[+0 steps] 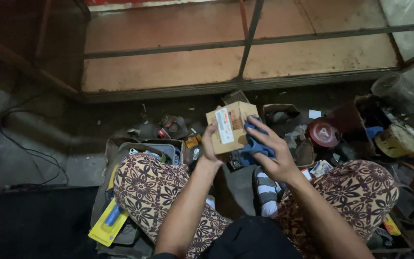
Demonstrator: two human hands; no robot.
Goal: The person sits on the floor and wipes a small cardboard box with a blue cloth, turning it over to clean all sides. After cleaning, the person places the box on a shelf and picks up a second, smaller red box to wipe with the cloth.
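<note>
Between patterned knees, left hand [210,144] holding cardboard box [231,125], right hand [271,154] pressing seemingly blue cloth [255,144]

One small cardboard box [231,127], one blue cloth [257,146], one red round lid [323,133], one yellow blister pack [109,223] and one clear plastic jar [398,91] are counted.

Dim concrete floor [20,158]; rusty metal-framed panels [235,52] behind; black cable [29,151] at left.
</note>
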